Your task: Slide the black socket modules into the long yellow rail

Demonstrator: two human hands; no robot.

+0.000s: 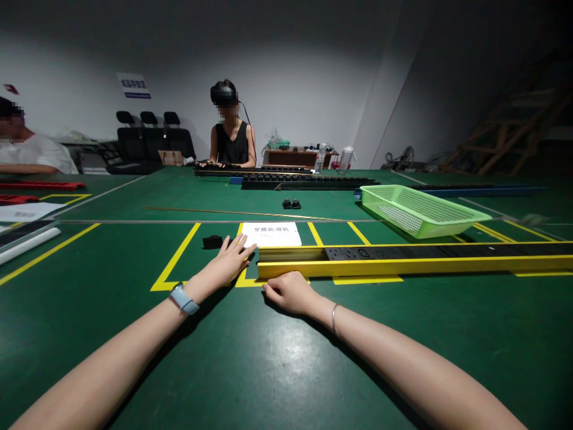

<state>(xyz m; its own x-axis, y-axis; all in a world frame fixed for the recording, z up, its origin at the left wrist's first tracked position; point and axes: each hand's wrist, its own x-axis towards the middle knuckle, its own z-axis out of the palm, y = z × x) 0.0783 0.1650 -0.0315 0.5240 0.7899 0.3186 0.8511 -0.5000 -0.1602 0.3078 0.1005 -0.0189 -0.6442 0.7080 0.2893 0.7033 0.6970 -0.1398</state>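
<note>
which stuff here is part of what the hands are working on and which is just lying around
In hand:
- long yellow metal rail, its near end touched by the curled right hand
- row of black modules seated in the rail
- small black block just beyond the flat, open left hand
- white paper label

Lying about:
- green plastic mesh basket
- two small black parts
- thin brass rod

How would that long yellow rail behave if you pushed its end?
The yellow rail looks straight and stiff, so it would probably slide as one piece on the green table. Its flat sides make rolling unlikely. Being long, it may swing sideways when the right hand pushes its end.
</note>
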